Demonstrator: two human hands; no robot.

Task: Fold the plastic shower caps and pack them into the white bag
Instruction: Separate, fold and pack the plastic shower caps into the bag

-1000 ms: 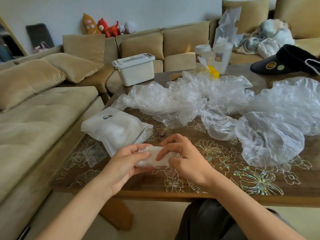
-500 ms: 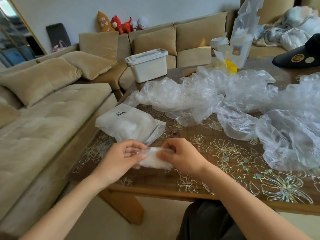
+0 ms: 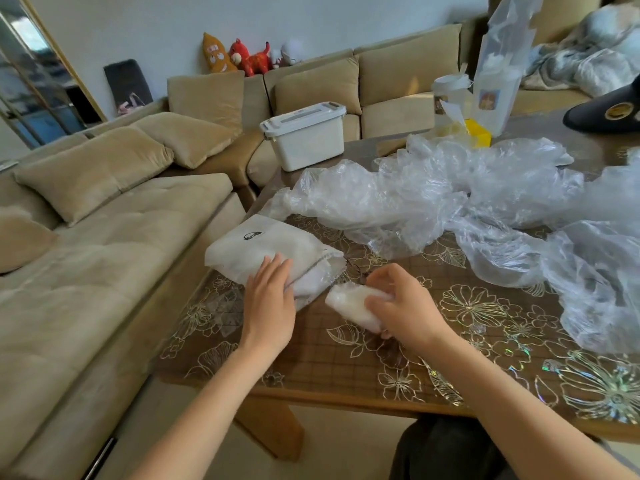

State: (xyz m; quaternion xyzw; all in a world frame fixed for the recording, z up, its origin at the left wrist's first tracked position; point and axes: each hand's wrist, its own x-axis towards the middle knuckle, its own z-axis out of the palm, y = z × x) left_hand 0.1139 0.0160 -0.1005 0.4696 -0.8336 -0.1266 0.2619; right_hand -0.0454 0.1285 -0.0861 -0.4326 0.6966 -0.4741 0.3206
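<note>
One folded shower cap (image 3: 349, 303) is gripped in the curled fingers of the right hand (image 3: 403, 306), near the worktop's (image 3: 346, 368) left edge, just beside the white bag (image 3: 263, 247). The left hand (image 3: 268, 303) rests on that bag, fingers straight. Unfolded shower caps (image 3: 433, 202) lie crumpled across the far and right parts.

We wore dark grey clothing (image 3: 446, 452) over the lap. Our arms (image 3: 207, 403) were bare down to the left hand (image 3: 268, 306) and right hand (image 3: 405, 308).
</note>
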